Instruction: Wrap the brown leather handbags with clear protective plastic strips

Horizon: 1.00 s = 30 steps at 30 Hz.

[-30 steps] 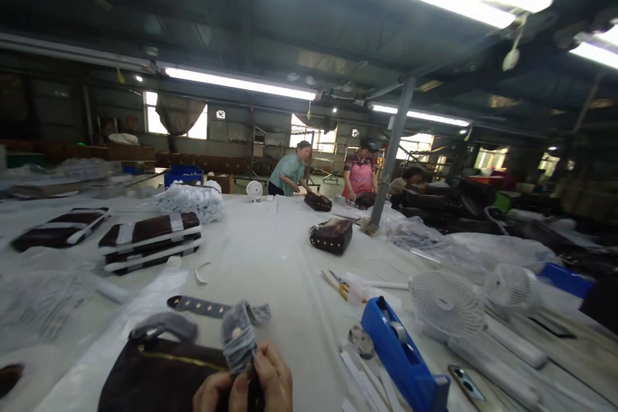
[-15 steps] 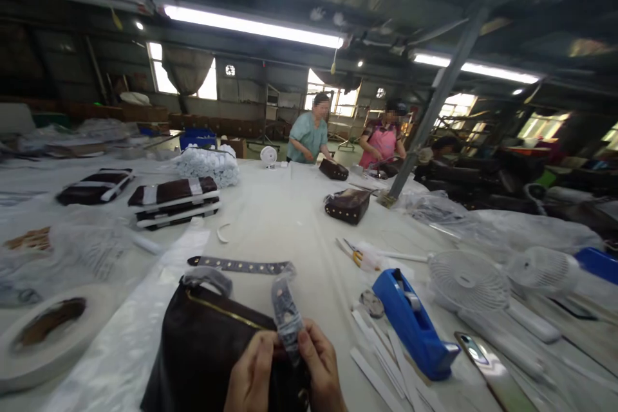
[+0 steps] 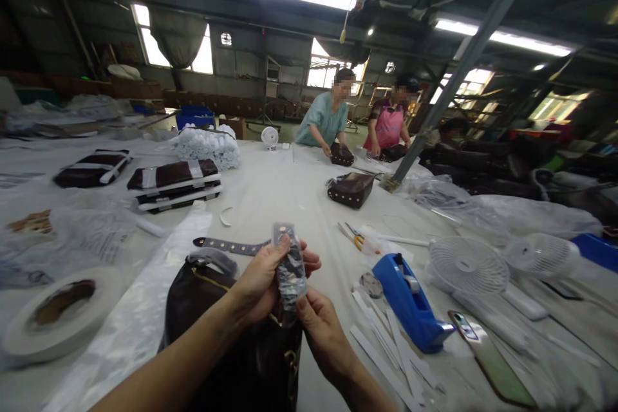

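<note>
Holding the strap (image 3: 291, 273) in both hands over the near part of the surface (image 3: 270, 190). Left hand (image 3: 261, 278): thumb across the front, fingers behind, clamped on the upper length. Right hand (image 3: 324, 328): thumb pressed at the lower end; whether the strap joins the bag there, I cannot tell. Strap roughly upright, sheathed in wrinkled clear film (image 3: 291, 295). Dark bag (image 3: 253, 370) directly below my hands, partly covered by my left forearm (image 3: 178, 357). Just beyond it, a studded band (image 3: 232, 246) lies flat, one end hidden behind my left hand.

Step, as I judge it: settling the film around the strap. Next move, I reckon, calls for a firm left grip while the right thumb smooths the lower end without creasing the strap.

To the right: tape dispenser (image 3: 408, 302), white strips (image 3: 374, 351) beside it, scissors (image 3: 356, 239) farther out. To the left: a wide roll (image 3: 19, 331). Far end: two co-workers (image 3: 324, 117) at dark bags.
</note>
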### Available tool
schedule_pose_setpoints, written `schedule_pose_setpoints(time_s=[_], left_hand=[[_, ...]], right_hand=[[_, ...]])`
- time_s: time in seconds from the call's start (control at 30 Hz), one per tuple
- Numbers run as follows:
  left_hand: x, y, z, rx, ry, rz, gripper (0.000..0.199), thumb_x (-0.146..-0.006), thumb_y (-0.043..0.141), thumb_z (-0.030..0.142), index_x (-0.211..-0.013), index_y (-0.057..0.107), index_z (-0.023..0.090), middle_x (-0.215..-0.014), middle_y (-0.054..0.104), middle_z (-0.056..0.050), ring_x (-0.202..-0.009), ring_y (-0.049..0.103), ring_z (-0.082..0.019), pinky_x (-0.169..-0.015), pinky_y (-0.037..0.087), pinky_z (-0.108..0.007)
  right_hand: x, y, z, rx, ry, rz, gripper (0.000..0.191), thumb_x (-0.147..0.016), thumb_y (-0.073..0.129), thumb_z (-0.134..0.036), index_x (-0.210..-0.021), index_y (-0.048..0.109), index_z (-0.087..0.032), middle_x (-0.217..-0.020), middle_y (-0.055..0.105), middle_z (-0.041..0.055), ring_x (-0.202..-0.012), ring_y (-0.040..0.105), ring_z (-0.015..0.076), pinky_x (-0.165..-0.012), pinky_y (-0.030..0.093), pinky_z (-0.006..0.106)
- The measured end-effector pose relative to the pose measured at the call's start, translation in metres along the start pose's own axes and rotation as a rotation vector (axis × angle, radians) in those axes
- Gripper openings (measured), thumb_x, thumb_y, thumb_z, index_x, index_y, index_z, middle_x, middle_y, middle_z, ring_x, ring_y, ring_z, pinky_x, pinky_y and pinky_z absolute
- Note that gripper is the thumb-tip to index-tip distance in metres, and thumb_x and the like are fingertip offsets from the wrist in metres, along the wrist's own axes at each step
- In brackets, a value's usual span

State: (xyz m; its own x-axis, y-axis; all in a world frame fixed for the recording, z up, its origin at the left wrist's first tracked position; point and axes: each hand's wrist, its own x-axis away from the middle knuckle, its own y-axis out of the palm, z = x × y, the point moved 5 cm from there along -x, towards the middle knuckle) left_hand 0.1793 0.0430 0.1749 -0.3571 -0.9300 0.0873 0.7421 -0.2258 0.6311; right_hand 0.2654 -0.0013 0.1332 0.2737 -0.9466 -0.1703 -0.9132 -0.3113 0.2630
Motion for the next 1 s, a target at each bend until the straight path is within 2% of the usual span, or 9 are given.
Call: schedule_pose_setpoints(time_s=[0.07, 0.2, 0.4, 0.5, 0.6, 0.73, 0.83, 0.9, 1.0], left_hand=[[-0.002, 0.009, 0.002, 0.060, 0.028, 0.003, 0.041, -0.078, 0.073, 0.048, -0.092, 0.060, 0.012, -0.071, 0.063, -0.005, -0.067, 0.065, -0.018, -0.065, 0.054, -0.027], [-0.008, 0.015, 0.012, 0.129, 0.129, 0.041, 0.042, -0.078, 0.071, 0.052, -0.085, 0.053, 0.015, -0.058, 0.051, 0.003, -0.050, 0.051, -0.010, -0.047, 0.041, -0.017], [-0.022, -0.001, 0.020, 0.125, 0.305, 0.170, 0.047, -0.073, 0.076, 0.054, -0.076, 0.050, 0.015, -0.049, 0.038, 0.010, -0.038, 0.034, -0.003, -0.046, 0.038, -0.017], [-0.029, -0.014, 0.011, 0.153, 0.300, 0.215, 0.050, -0.072, 0.075, 0.059, -0.075, 0.050, 0.015, -0.048, 0.036, 0.010, -0.036, 0.031, -0.002, -0.046, 0.039, -0.017], [-0.037, -0.021, 0.002, 0.168, 0.279, 0.224, 0.050, -0.071, 0.076, 0.058, -0.075, 0.049, 0.016, -0.048, 0.038, 0.010, -0.037, 0.033, -0.003, -0.048, 0.040, -0.018], [-0.044, -0.018, -0.001, 0.183, 0.212, 0.183, 0.049, -0.069, 0.080, 0.054, -0.076, 0.047, 0.017, -0.051, 0.041, 0.010, -0.039, 0.035, -0.004, -0.050, 0.041, -0.020], [-0.046, -0.017, -0.001, 0.195, 0.182, 0.168, 0.048, -0.071, 0.079, 0.053, -0.077, 0.048, 0.017, -0.051, 0.041, 0.009, -0.040, 0.035, -0.004, -0.050, 0.041, -0.019], [-0.045, -0.019, 0.000, 0.198, 0.193, 0.165, 0.046, -0.073, 0.077, 0.053, -0.076, 0.049, 0.016, -0.050, 0.039, 0.009, -0.040, 0.034, -0.004, -0.050, 0.041, -0.019], [-0.042, -0.022, 0.003, 0.195, 0.255, 0.182, 0.044, -0.075, 0.076, 0.052, -0.076, 0.050, 0.016, -0.049, 0.038, 0.010, -0.040, 0.033, -0.003, -0.050, 0.042, -0.018]], right_hand=[[-0.008, 0.000, -0.001, -0.056, 0.037, 0.003, 0.039, -0.083, 0.064, -0.052, -0.098, 0.067, -0.016, -0.086, 0.064, 0.0043, -0.079, 0.056, 0.0177, -0.076, 0.043, 0.029], [-0.020, 0.002, -0.006, -0.091, 0.074, -0.001, 0.035, -0.081, 0.068, -0.048, -0.093, 0.067, -0.016, -0.084, 0.064, 0.0032, -0.077, 0.056, 0.0163, -0.074, 0.043, 0.028], [-0.021, -0.002, -0.003, 0.205, 0.095, -0.062, 0.041, -0.083, 0.062, -0.055, -0.080, 0.063, -0.014, -0.071, 0.056, 0.0004, -0.071, 0.050, 0.0157, -0.067, 0.039, 0.026], [-0.016, -0.011, 0.009, 0.291, 0.101, -0.057, 0.044, -0.084, 0.058, -0.057, -0.080, 0.063, -0.014, -0.073, 0.055, 0.0004, -0.070, 0.046, 0.0148, -0.065, 0.037, 0.025], [-0.012, -0.020, 0.017, 0.276, 0.122, -0.056, 0.043, -0.085, 0.057, -0.056, -0.083, 0.064, -0.014, -0.076, 0.056, 0.0008, -0.071, 0.046, 0.0149, -0.067, 0.037, 0.026], [-0.011, -0.025, 0.010, 0.034, 0.144, -0.114, 0.040, -0.089, 0.052, -0.053, -0.096, 0.068, -0.017, -0.084, 0.062, 0.0037, -0.081, 0.052, 0.0183, -0.080, 0.040, 0.030], [-0.014, -0.026, 0.003, -0.141, 0.164, -0.115, 0.042, -0.091, 0.050, -0.053, -0.110, 0.064, -0.018, -0.089, 0.064, 0.0058, -0.087, 0.054, 0.0205, -0.085, 0.041, 0.033], [-0.017, -0.025, 0.003, -0.138, 0.180, -0.098, 0.043, -0.090, 0.050, -0.054, -0.106, 0.065, -0.017, -0.089, 0.063, 0.0059, -0.087, 0.054, 0.0199, -0.083, 0.041, 0.032], [-0.025, -0.020, 0.008, 0.001, 0.167, -0.022, 0.047, -0.089, 0.050, -0.060, -0.088, 0.065, -0.015, -0.081, 0.060, 0.0041, -0.079, 0.051, 0.0179, -0.078, 0.042, 0.030]])
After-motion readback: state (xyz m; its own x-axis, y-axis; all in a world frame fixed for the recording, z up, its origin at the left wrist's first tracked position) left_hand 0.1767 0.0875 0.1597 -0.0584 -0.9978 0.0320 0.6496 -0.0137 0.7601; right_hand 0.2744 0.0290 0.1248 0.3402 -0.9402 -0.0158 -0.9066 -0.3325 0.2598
